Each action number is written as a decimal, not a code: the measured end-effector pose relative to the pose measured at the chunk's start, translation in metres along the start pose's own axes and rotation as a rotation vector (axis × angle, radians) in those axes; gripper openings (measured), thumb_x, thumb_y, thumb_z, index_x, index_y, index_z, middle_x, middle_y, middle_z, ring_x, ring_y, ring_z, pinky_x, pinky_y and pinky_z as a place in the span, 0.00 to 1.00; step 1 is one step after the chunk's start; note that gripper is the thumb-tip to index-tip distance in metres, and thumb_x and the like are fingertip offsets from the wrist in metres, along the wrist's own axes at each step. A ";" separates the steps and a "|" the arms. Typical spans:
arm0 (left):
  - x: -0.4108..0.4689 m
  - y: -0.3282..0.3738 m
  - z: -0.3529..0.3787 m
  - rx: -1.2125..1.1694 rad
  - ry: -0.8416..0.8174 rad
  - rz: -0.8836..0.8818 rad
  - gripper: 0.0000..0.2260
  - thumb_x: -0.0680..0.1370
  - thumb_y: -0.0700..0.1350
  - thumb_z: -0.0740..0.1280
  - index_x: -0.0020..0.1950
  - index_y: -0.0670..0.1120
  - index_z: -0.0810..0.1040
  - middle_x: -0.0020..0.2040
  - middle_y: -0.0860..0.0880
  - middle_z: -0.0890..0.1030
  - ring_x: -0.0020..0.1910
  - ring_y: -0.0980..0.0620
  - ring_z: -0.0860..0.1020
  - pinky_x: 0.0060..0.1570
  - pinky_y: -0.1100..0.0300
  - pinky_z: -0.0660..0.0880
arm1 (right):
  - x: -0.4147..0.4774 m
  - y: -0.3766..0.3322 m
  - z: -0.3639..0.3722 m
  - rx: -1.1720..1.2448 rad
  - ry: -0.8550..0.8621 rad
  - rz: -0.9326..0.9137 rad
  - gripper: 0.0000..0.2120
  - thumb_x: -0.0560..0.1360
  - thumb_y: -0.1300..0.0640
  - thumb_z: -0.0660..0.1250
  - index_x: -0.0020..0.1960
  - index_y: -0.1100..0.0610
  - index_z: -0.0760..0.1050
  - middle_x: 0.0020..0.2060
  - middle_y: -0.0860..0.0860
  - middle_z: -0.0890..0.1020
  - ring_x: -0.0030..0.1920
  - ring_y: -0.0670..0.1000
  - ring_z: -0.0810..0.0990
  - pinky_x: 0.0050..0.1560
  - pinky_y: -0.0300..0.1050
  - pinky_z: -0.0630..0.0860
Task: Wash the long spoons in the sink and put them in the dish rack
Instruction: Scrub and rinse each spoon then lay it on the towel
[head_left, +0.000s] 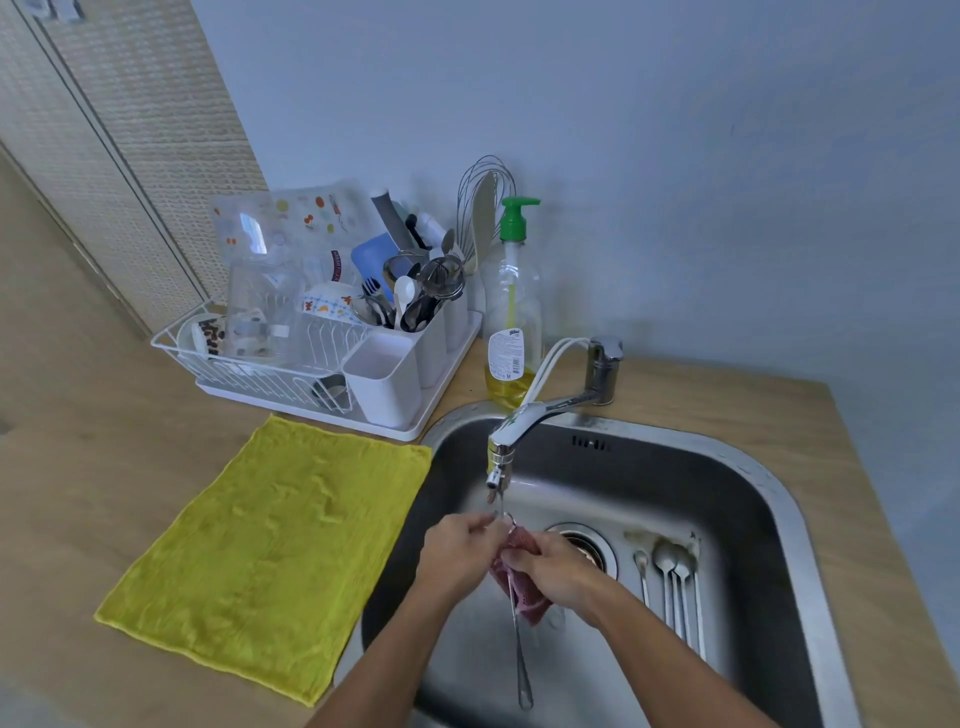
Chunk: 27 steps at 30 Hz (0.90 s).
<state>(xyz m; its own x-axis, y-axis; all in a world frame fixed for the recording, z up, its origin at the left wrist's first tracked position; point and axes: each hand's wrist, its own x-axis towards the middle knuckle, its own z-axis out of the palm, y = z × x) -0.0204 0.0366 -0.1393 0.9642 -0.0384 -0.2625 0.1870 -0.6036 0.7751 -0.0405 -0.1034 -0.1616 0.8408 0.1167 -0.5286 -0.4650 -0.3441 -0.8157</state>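
One long spoon (521, 649) is in the hands, held over the sink (769, 499) with its bowl end up under the tap (524, 426) and its handle hanging down toward the near wall of the basin. The left hand (460, 551) has its fingers (480, 525) curled closed around the top of that spoon, just below the spout. The right hand (550, 566) has its fingers pressed together around a pink sponge (519, 577), which is wrapped against the spoon's shaft; the two hands touch each other there.

More long spoons (670, 587) lie on the sink floor to the right of the drain (587, 545), side by side with bowls pointing away from the person. Three or four can be made out; the exact count cannot be told where the handles overlap.

On the wooden surface (104, 467) left of the sink lies one yellow cloth (265, 551), spread flat. Behind it stands one white rack (311, 364) on its tray, with cups, a clear container and a cutlery holder crowded with utensils; one empty white cup section sits at its near right corner. One soap bottle (511, 317) with a green pump stands between the rack and the tap base.
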 end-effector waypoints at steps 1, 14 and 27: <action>0.002 0.002 0.003 0.017 0.019 0.031 0.11 0.75 0.54 0.67 0.39 0.50 0.83 0.33 0.53 0.81 0.40 0.53 0.80 0.40 0.60 0.72 | -0.001 -0.001 -0.001 0.003 -0.001 -0.001 0.07 0.79 0.50 0.63 0.48 0.48 0.80 0.44 0.48 0.86 0.45 0.49 0.84 0.54 0.48 0.77; 0.021 0.004 0.006 -0.114 0.156 0.028 0.12 0.77 0.46 0.68 0.33 0.54 0.80 0.32 0.51 0.83 0.34 0.53 0.82 0.41 0.53 0.81 | 0.005 0.014 0.003 0.164 -0.032 0.065 0.08 0.78 0.61 0.65 0.47 0.50 0.79 0.42 0.49 0.83 0.41 0.46 0.80 0.40 0.37 0.77; 0.049 0.021 -0.013 -0.231 0.252 0.117 0.07 0.78 0.44 0.66 0.47 0.49 0.84 0.35 0.52 0.83 0.31 0.56 0.77 0.34 0.65 0.73 | 0.022 0.016 0.009 0.388 -0.012 0.111 0.09 0.76 0.67 0.67 0.50 0.56 0.80 0.42 0.57 0.83 0.34 0.57 0.83 0.29 0.51 0.82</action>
<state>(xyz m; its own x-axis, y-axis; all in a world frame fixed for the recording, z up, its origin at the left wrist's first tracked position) 0.0330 0.0324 -0.1277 0.9923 0.1182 -0.0363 0.0820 -0.4099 0.9084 -0.0317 -0.0982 -0.1885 0.7772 0.1097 -0.6196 -0.6251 0.0220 -0.7802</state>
